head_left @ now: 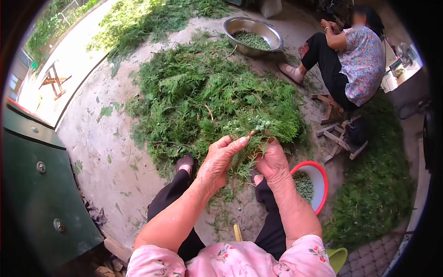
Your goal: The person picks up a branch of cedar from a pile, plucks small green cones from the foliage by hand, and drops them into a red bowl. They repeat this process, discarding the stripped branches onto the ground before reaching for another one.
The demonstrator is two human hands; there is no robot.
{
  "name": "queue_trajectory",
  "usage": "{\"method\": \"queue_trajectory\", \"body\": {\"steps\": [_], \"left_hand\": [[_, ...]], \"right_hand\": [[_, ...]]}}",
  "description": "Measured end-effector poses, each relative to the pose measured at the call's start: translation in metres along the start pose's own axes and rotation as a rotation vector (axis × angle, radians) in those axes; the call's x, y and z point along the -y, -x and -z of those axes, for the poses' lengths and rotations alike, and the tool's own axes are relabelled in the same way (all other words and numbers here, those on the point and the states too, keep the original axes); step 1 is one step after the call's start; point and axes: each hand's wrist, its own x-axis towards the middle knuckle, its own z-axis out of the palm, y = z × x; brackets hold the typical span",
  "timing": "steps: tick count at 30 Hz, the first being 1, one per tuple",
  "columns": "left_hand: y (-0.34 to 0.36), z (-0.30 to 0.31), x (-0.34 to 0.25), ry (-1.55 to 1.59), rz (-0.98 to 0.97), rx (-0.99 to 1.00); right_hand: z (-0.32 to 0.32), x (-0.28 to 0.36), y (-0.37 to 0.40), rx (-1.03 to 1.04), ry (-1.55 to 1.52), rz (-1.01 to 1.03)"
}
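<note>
My left hand [220, 159] is closed, its thumb and fingers pressed on the stem of a green conifer sprig [247, 159]. My right hand [272, 160] grips the same sprig from the other side, its fingertips partly hidden by the foliage. Small pale-green cones [260, 124] cluster just beyond my fingertips. In front of both hands spreads a large heap of cut conifer branches [184, 92]. By my right forearm stands a white basin with a red rim [326, 184], holding many small green cones [302, 184].
A metal basin [251, 50] of green cones stands beyond the heap. At right, a seated person [362, 60] is near wooden folding stools [339, 138]. More greenery [376, 184] covers the floor at right. A dark green cabinet [41, 198] stands at left.
</note>
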Motion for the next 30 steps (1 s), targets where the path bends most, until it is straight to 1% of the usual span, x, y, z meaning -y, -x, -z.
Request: {"method": "queue_trajectory", "body": {"steps": [1,2,3,5,6,7,9,10,11,13,14,15,16,17,18,19,21,22,23,25,27,29,30], "left_hand": [[-0.002,-0.001,-0.001,0.066,-0.063,0.100],[-0.002,-0.002,-0.003,0.135,-0.015,0.052],[-0.004,-0.003,-0.002,0.133,-0.018,0.052],[-0.009,-0.005,0.002,0.170,-0.100,0.013],[-0.012,-0.004,0.002,0.131,-0.105,-0.016],[-0.012,-0.004,0.002,0.127,-0.104,-0.016],[-0.014,-0.007,0.003,0.064,-0.337,-0.073],[-0.012,-0.008,0.000,0.103,-0.379,-0.041],[-0.010,-0.011,-0.003,0.140,-0.413,-0.037],[-0.018,0.006,-0.003,-0.017,-0.333,-0.123],[-0.020,0.007,-0.001,-0.017,-0.333,-0.118],[-0.016,0.001,-0.007,0.038,-0.285,-0.108],[-0.014,-0.003,-0.010,0.094,-0.235,-0.099],[-0.013,-0.003,-0.012,0.094,-0.233,-0.095],[-0.013,-0.003,-0.014,0.084,-0.218,-0.104],[-0.013,-0.003,-0.015,0.074,-0.203,-0.115],[-0.012,-0.004,-0.016,0.073,-0.184,-0.126],[-0.014,-0.003,-0.015,0.037,-0.218,-0.110],[-0.015,-0.003,-0.014,0.000,-0.252,-0.091],[-0.014,-0.006,-0.013,0.022,-0.242,-0.085],[-0.013,-0.007,-0.012,-0.003,-0.229,-0.030],[-0.008,-0.012,-0.013,-0.054,-0.248,-0.023],[-0.006,-0.014,-0.013,-0.101,-0.270,-0.019]], "right_hand": [[-0.001,-0.002,0.001,0.001,0.051,0.003],[-0.003,-0.004,0.001,0.006,0.049,0.006],[-0.004,-0.006,0.002,-0.038,0.059,-0.016],[-0.005,-0.007,0.003,-0.129,0.075,-0.062],[-0.008,-0.002,0.007,-0.147,0.156,-0.084],[-0.008,-0.001,0.007,-0.146,0.153,-0.082],[-0.006,0.003,0.006,-0.156,0.262,-0.082],[-0.005,0.005,0.008,-0.160,0.261,-0.074],[-0.005,0.006,0.010,-0.164,0.393,-0.070],[-0.006,0.008,0.012,-0.169,0.658,-0.066],[-0.010,0.010,0.012,-0.186,0.789,-0.053],[-0.008,0.015,0.012,-0.189,0.790,-0.049],[-0.005,0.020,0.013,-0.124,1.157,0.082],[-0.004,0.024,0.013,-0.052,1.521,0.219],[-0.013,0.031,0.017,-0.054,1.586,0.409],[-0.019,0.037,0.018,-0.056,1.588,0.408],[-0.026,0.044,0.018,-0.267,1.396,0.534],[-0.029,0.045,0.019,-0.328,1.282,0.470],[-0.031,0.041,0.018,-0.325,1.276,0.468],[-0.034,0.033,0.015,-0.109,0.957,0.678],[-0.036,0.031,0.016,0.004,0.951,0.609],[-0.038,0.029,0.016,-0.072,1.022,0.600],[-0.038,0.028,0.014,-0.076,1.022,0.605]]}}
